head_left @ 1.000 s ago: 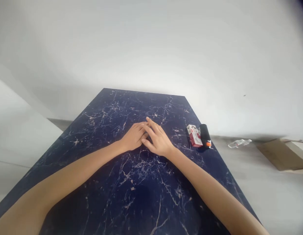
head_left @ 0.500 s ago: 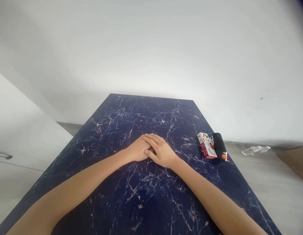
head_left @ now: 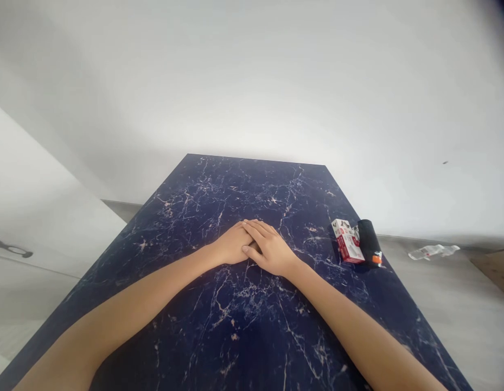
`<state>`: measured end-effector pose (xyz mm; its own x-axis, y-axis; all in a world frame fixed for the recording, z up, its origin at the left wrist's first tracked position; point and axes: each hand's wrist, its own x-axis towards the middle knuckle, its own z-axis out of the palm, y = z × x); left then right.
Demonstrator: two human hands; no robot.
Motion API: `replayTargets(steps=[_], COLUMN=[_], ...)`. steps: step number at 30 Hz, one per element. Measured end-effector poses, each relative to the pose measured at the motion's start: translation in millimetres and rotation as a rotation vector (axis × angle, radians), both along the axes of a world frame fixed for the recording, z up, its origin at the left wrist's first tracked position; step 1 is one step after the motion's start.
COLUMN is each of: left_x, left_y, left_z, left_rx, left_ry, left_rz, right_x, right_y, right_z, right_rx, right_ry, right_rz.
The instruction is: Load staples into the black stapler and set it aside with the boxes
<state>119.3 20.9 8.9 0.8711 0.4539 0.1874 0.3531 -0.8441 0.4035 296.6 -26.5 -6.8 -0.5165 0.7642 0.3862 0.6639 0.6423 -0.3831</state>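
My left hand (head_left: 234, 243) rests palm down near the middle of a dark blue, marble-patterned table (head_left: 227, 336). Across it lies my right hand (head_left: 273, 254), its fingers stretched over the back and fingers of the left one. The right thumb stands apart from the index finger, leaving a small shadowed gap. Most of the left fingers are hidden beneath the right hand. No object shows in either hand. Away to the right, a red and white box (head_left: 348, 244) stands next to a black cylinder with an orange patch (head_left: 369, 241).
A pale wall (head_left: 252, 81) rises behind the table's far edge. To the right, a clear plastic bottle (head_left: 433, 251) lies on the floor, near a brown cardboard-like piece (head_left: 496, 269). At the left is a white panel with a dark handle (head_left: 11, 249).
The view has shifted slightly, so the table and its items sit a little further right. My hands keep the same position, right over left.
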Motion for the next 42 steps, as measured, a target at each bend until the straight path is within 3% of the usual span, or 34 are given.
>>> replayTargets(steps=[7,19,33,39,42], left_x=[-3,-2,-2,-3,-5], left_y=[2,1,2,6,6], left_z=[-2.6,-5.4,-8.6,-17.7,-20.3], left_rx=[0.089,0.016,0.044,0.061,0.078], left_ry=[0.026,0.005,-0.017,0.022,0.082], left_rz=[-0.066,0.041,0.042,0.086,0.129], right_x=[3,7,7,24,53], right_y=[1,6,8,13,20], right_z=[-2,-3,-8,21,54], right_rx=[0.007,-0.026,-0.023,-0.104,-0.162], right_ry=[0.023,0.068,0.069,-0.111,-0.266], right_rz=[0.048,0.084,0.080,0.083,-0.129])
